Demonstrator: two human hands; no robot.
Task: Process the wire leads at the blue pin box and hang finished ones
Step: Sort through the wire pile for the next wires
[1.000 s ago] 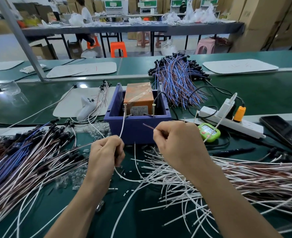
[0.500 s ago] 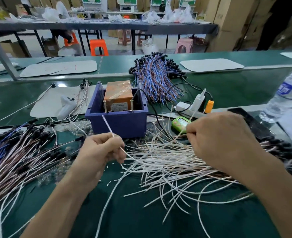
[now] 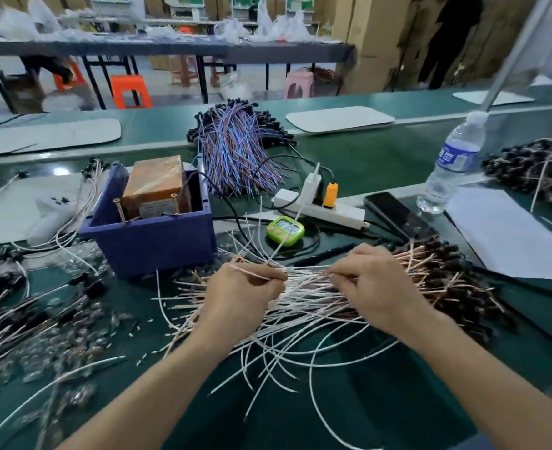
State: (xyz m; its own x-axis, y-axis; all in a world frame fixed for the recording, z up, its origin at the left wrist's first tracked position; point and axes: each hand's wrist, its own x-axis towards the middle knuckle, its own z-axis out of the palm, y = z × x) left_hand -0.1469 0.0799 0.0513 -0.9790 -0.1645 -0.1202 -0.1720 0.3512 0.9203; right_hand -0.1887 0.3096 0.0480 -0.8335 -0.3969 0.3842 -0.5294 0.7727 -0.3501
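2 hands: left hand (image 3: 239, 300), right hand (image 3: 375, 287). 1 single lead (image 3: 255, 274) pinched in the left fingers. 1 loose pile of white wire leads (image 3: 300, 336) under both sets of fingers, too many to count. Beyond the left fingers: 1 blue pin box (image 3: 157, 245), 2 brass pins (image 3: 118, 209) upright at its near rim, 1 orange-wrapped block (image 3: 154, 183) inside. Beyond the right fingers: 1 green timer (image 3: 284, 230), 1 power strip (image 3: 343, 212) with 2 plugs (image 3: 330, 193), 1 phone (image 3: 395, 212), 1 water bottle (image 3: 453, 164).

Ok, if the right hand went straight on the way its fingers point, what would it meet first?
Probably the left hand: the right hand points leftward along the white wire leads toward it. Depth is unclear.
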